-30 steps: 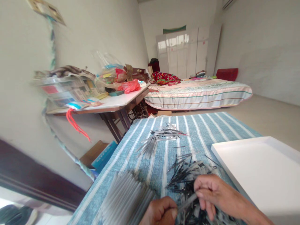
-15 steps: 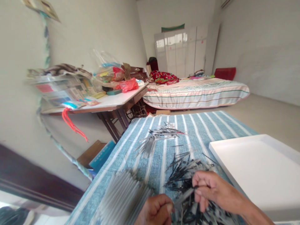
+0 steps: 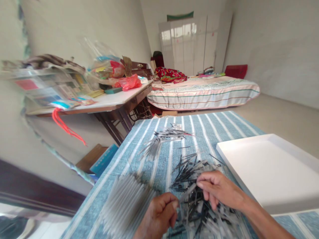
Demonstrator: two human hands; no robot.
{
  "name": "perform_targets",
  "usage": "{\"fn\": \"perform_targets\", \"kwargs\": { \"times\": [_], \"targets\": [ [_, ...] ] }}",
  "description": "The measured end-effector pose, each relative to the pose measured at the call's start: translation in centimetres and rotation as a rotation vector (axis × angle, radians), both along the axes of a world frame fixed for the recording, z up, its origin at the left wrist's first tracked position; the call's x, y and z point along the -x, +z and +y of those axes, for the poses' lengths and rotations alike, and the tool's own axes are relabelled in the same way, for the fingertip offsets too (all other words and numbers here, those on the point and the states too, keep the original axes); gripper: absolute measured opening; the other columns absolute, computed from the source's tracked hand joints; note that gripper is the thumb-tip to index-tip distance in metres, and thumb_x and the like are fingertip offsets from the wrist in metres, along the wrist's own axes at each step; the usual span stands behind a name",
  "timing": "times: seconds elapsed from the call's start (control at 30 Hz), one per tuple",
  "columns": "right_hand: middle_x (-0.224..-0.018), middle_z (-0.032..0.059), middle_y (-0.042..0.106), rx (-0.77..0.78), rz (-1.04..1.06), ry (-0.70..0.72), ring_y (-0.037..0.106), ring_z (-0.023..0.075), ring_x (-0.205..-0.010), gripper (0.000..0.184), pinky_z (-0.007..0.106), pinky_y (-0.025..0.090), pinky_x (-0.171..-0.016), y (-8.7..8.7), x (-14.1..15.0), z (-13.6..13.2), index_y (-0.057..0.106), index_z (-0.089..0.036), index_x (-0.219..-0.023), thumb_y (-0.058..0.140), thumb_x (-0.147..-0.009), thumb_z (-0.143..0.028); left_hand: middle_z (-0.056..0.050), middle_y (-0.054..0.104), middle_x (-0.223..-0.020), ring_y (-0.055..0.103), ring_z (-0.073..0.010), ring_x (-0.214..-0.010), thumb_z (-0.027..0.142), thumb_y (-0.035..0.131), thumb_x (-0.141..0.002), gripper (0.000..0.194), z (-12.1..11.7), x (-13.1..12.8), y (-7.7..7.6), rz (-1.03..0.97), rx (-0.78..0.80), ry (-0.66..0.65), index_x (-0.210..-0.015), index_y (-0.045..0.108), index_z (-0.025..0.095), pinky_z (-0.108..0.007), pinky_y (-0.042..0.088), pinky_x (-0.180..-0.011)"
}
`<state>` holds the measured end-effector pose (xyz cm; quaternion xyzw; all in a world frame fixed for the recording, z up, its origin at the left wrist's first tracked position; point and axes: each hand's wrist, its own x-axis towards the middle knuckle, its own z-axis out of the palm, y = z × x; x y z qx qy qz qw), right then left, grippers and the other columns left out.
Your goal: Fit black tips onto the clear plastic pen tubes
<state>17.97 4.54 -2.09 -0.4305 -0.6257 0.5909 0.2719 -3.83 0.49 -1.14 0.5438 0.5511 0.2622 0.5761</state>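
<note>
Right hand (image 3: 215,189): thumb and forefinger pinched together on one end of a flat grey strip (image 3: 188,192); the other fingers curl loosely below, over the pile.
Left hand (image 3: 158,212): fingers curled in, thumb laid against the forefinger, close to the strip's lower end; whether it grips that end, I cannot tell.
Grey strip: held slantwise between the two hands, above the near side of the pile.
Loose pile (image 3: 214,217): black, grey and whitish thin strips, tangled in all directions under and around the right hand.
Grey bundle (image 3: 127,205): long grey pieces lying side by side, slanting, just left of the left hand; their edges are blurred.
White tray (image 3: 271,166): shallow, with a low raised rim, right of the pile and behind the right forearm.
Far heap (image 3: 170,133): smaller group of dark and pale strips beyond the pile, a fan of grey ones (image 3: 152,149) spreading from it toward the near side.
Counter (image 3: 134,156): covered by a blue cloth with white stripes, bearing all of these.
Left wall side: a side table (image 3: 107,101) carrying bags and boxes, a red plastic bag (image 3: 129,82) among them.
Back of room: a bed (image 3: 206,93), then a pale wardrobe (image 3: 189,49).
</note>
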Motion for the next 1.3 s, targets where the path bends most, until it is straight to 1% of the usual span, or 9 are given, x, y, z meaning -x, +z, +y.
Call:
{"fn": "perform_targets", "kwargs": {
  "times": [0.17,0.3,0.5,0.63,0.77,0.83,0.93,1.13,1.3],
  "targets": [
    [-0.056,-0.0034,0.060,0.027,0.077,0.010,0.055,0.0062,-0.037,0.025,0.014,0.037,-0.038,0.4,-0.2,-0.1,0.049,-0.016,-0.070,0.048,-0.082,-0.038,0.006,0.046,-0.043,0.027,-0.0036,-0.034,0.040,0.052,-0.077,0.027,-0.1,0.5,1.0,-0.006,0.041,-0.073,-0.065,0.052,0.016,-0.018,0.017,-0.036],
    [-0.055,-0.0023,0.062,0.037,0.134,-0.116,0.055,0.0067,-0.035,0.026,0.015,0.037,-0.037,1.2,-2.0,0.6,0.049,-0.015,-0.068,0.050,-0.081,-0.038,0.004,0.050,-0.050,0.032,-0.0038,-0.037,0.037,0.057,-0.076,0.023,0.0,3.3,2.3,0.030,0.078,-0.137,-0.073,0.058,0.014,-0.017,0.022,-0.037],
    [-0.044,-0.0044,0.056,0.023,0.037,-0.304,0.049,0.0059,-0.029,0.031,0.015,0.031,-0.033,0.9,-2.9,1.5,0.047,-0.016,-0.061,0.047,-0.081,-0.041,0.001,0.061,-0.061,0.050,-0.0083,-0.046,0.035,0.058,-0.077,0.020,0.6,6.4,2.3,-0.059,-0.120,0.239,-0.080,0.059,0.015,-0.018,0.038,-0.045],
    [-0.047,-0.0051,0.052,-0.055,-0.159,-0.291,0.047,0.0062,-0.029,0.037,0.016,0.030,-0.033,0.7,-2.1,1.3,0.045,-0.017,-0.060,0.043,-0.081,-0.047,-0.004,0.068,-0.075,0.062,-0.0158,-0.064,0.029,0.060,-0.076,0.015,0.8,3.7,2.4,-0.350,-0.081,0.417,-0.082,0.056,0.016,-0.027,0.049,-0.064],
    [-0.053,-0.0057,0.048,-0.247,-0.246,-0.159,0.046,0.0063,-0.039,0.030,0.017,0.031,-0.039,2.3,0.0,-0.6,0.052,-0.018,-0.068,0.044,-0.082,-0.043,-0.010,0.069,-0.087,0.065,-0.0226,-0.082,0.023,0.062,-0.075,0.015,0.2,-0.9,3.3,-0.588,-0.042,0.491,-0.082,0.053,0.014,-0.036,0.046,-0.083],
    [-0.051,-0.0062,0.045,-0.334,-0.256,-0.019,0.045,0.0072,-0.045,0.025,0.017,0.030,-0.042,3.1,1.5,-2.0,0.053,-0.018,-0.065,0.050,-0.080,-0.038,-0.010,0.069,-0.090,0.065,-0.0232,-0.087,0.021,0.060,-0.076,0.013,-0.3,-3.2,3.6,-0.665,-0.065,0.508,-0.084,0.052,0.014,-0.035,0.045,-0.084],
    [-0.051,-0.0052,0.046,-0.389,-0.244,0.041,0.045,0.0081,-0.048,0.025,0.018,0.030,-0.046,3.4,3.2,-3.6,0.052,-0.018,-0.063,0.046,-0.082,-0.034,-0.009,0.068,-0.089,0.065,-0.0223,-0.087,0.020,0.057,-0.078,0.010,-1.1,-5.8,3.8,-0.768,-0.074,0.534,-0.084,0.051,0.015,-0.031,0.049,-0.074],
    [-0.043,-0.0044,0.043,-0.195,-0.138,0.003,0.043,0.0085,-0.036,0.046,0.019,0.034,-0.040,2.3,4.7,-4.8,0.049,-0.018,-0.061,0.027,-0.088,-0.048,-0.002,0.067,-0.071,0.065,-0.0152,-0.064,0.021,0.054,-0.080,0.007,-1.2,-7.2,3.7,-0.840,-0.117,0.646,-0.080,0.048,0.017,-0.022,0.048,-0.056],
    [-0.036,-0.0043,0.042,-0.094,-0.062,0.005,0.039,0.0075,-0.029,0.053,0.019,0.029,-0.035,3.2,5.1,-5.0,0.043,-0.019,-0.053,0.025,-0.085,-0.057,0.002,0.061,-0.059,0.057,-0.0092,-0.049,0.019,0.054,-0.079,0.008,-1.0,-7.9,4.3,-0.922,-0.221,0.692,-0.076,0.047,0.017,-0.023,0.048,-0.055]
  ]
}}
